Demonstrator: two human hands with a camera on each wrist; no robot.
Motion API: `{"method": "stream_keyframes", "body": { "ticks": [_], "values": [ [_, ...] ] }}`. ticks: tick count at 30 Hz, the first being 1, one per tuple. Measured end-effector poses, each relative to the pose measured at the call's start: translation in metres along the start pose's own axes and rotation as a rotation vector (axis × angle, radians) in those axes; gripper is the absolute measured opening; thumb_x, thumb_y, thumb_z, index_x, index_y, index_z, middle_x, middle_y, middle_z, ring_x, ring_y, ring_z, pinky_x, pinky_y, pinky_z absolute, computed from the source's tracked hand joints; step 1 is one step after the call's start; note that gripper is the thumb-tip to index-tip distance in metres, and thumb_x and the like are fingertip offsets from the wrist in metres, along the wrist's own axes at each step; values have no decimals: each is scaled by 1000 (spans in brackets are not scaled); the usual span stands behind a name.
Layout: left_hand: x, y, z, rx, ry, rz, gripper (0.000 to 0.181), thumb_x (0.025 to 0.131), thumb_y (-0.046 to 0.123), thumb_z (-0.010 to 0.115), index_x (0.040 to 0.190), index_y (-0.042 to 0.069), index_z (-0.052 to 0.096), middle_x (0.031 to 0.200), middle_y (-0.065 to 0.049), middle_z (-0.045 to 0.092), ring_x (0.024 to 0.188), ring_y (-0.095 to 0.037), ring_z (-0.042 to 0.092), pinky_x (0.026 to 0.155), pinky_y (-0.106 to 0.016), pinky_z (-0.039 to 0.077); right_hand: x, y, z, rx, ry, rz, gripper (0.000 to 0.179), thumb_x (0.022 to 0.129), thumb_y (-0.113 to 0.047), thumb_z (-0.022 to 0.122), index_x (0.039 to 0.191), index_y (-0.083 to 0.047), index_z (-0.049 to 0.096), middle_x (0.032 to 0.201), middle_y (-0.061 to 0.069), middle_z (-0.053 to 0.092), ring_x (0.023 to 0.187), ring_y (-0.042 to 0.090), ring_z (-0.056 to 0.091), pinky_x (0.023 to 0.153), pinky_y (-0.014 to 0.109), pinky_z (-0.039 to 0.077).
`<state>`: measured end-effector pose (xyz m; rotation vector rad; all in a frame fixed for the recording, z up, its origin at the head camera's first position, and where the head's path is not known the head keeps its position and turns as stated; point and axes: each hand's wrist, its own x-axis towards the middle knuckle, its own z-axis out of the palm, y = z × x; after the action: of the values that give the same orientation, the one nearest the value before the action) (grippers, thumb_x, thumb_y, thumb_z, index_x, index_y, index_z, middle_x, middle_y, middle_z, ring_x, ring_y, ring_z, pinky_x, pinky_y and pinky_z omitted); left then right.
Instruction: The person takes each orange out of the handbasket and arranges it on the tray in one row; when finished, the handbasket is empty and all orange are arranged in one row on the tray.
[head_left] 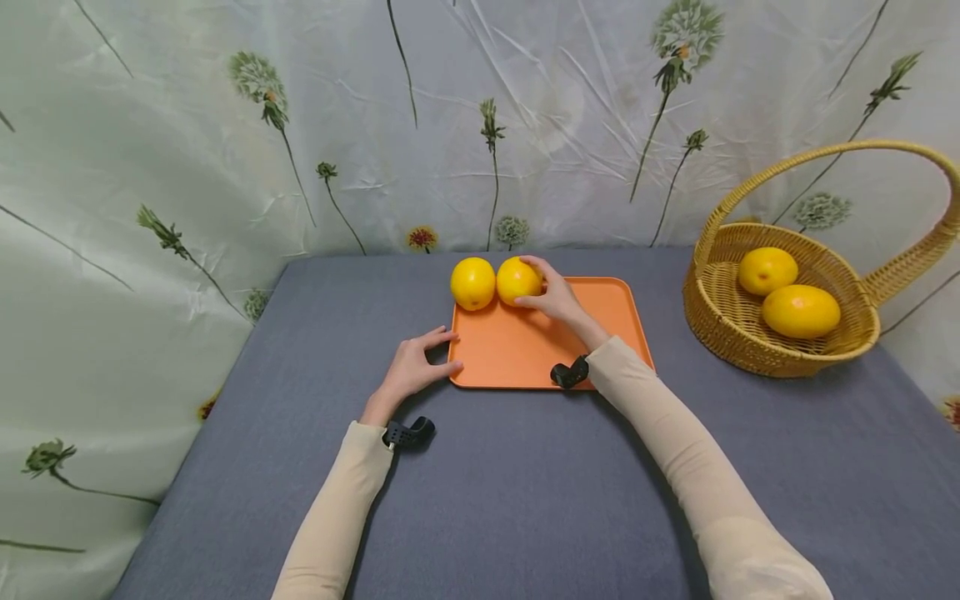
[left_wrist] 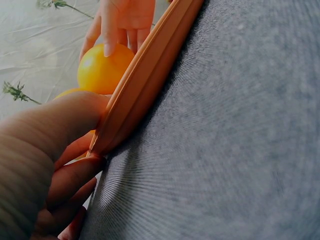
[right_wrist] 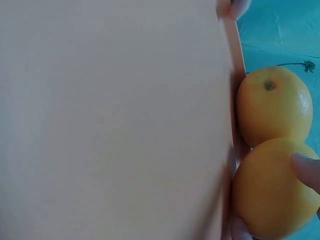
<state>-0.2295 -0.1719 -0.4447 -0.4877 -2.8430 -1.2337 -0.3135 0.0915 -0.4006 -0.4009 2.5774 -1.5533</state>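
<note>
My right hand (head_left: 555,292) grips a round yellow-orange orange (head_left: 517,282) at the back of an orange tray (head_left: 517,358), fingers and thumb around its right side. In the right wrist view, a thumb or finger tip shows at each side of this held orange (right_wrist: 272,187). A second orange (head_left: 472,284), with a green stem spot, stands against its left side at the tray's back left corner. My left hand (head_left: 408,367) rests at the tray's left edge, thumb and forefinger spread apart and touching the rim (left_wrist: 132,90).
On the right of the grey cloth-covered table (head_left: 525,492) stands a wicker basket (head_left: 720,325) with a tall handle. Inside lie two yellow fruits, a smaller one (head_left: 767,271) and a longer one (head_left: 801,312). A flowered curtain (head_left: 420,167) hangs behind.
</note>
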Motion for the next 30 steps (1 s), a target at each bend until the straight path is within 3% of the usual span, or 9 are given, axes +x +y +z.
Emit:
{"method": "stream_keyframes", "body": {
  "ticks": [8, 13, 20, 30],
  "values": [
    [0, -1, 0, -4, -3, -3, 55, 77, 33, 76, 126, 12, 61, 141, -14, 50, 133, -29, 45, 111, -48, 35, -3, 0, -5, 33, -49, -9, 76, 84, -6, 67, 149, -17, 27, 156, 10, 24, 131, 39, 41, 109, 50, 36],
    [0, -1, 0, 1, -1, -10, 55, 77, 33, 76, 126, 12, 61, 141, -13, 50, 134, -29, 45, 111, -48, 34, -4, -1, -12, 11, -107, -27, 81, 85, -5, 66, 151, -16, 20, 158, 11, 18, 137, 38, 33, 112, 51, 33],
    [0, 0, 0, 12, 1, -4, 55, 77, 31, 75, 127, 12, 60, 141, -15, 50, 133, -30, 45, 110, -49, 35, -11, 4, -24, 59, -159, 46, 85, 86, -3, 63, 152, -19, 13, 156, 19, 16, 136, 41, 35, 108, 51, 37],
    [0, -2, -1, 2, 1, -7, 56, 77, 32, 76, 127, 13, 61, 141, -13, 49, 134, -28, 45, 112, -48, 34, -35, 4, -51, 87, -173, 118, 71, 93, -10, 56, 151, -12, 15, 152, 26, 21, 136, 44, 32, 105, 54, 39]
  ]
}}
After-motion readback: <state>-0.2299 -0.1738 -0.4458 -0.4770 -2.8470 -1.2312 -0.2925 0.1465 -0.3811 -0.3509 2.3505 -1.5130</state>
